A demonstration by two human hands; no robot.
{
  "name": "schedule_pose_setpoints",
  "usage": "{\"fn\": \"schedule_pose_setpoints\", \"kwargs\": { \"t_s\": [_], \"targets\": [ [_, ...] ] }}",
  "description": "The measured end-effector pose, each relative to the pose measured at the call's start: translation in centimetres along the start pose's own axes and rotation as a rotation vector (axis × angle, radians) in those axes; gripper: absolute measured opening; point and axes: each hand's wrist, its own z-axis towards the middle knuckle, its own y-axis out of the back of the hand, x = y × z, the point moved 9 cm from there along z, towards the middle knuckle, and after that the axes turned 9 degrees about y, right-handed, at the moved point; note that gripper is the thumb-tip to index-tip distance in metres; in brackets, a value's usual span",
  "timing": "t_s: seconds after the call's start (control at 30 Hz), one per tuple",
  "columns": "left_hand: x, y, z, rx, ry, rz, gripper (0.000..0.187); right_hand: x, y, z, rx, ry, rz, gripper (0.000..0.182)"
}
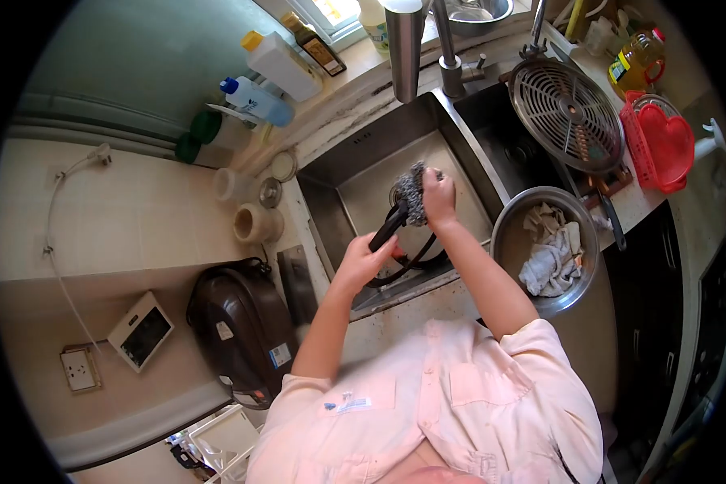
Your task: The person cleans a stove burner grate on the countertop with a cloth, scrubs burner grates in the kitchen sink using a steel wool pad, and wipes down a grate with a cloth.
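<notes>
Over the left basin of the steel sink (355, 206), my left hand (361, 262) is closed round a black handle (389, 228). My right hand (439, 199) is closed on a grey, fluffy scrubber (412, 194), which touches the upper end of the handle. A dark, curved rim (403, 273) shows below the handle, inside the basin; the rest of that item is partly hidden by my hands and the handle.
A metal bowl (589, 278) with cloths (552, 254) stands right of the sink. A round steel rack (569, 113) lies over the right basin. The faucet (453, 73) rises behind. Bottles (278, 64) line the back ledge; a brown appliance (238, 331) sits left.
</notes>
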Motion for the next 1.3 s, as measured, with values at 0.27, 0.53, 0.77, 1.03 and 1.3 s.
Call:
{"fn": "schedule_pose_setpoints", "kwargs": {
  "t_s": [0.27,0.53,0.77,1.03,1.3],
  "targets": [
    [2.1,-1.3,0.6,-0.046,0.071,-0.364,0.023,12.5,11.1,-1.6,-0.106,-0.094,-0.279,0.031],
    [3.7,-0.9,2.5,0.08,0.104,-0.729,0.021,6.5,15.8,-9.5,0.474,0.221,-1.221,0.026],
    [2.1,-1.3,0.8,0.086,0.115,-0.492,0.021,12.2,14.7,-4.1,0.092,0.047,-0.701,0.036],
    [1.1,-1.1,-1.5,0.031,-0.007,-0.35,0.017,10.8,0.2,-2.2,0.063,0.034,-0.265,0.04],
    [1.3,0.0,-1.9,-0.079,-0.362,0.222,0.02,0.4,1.0,-4.0,0.088,-0.976,0.489,0.026]
  ]
}}
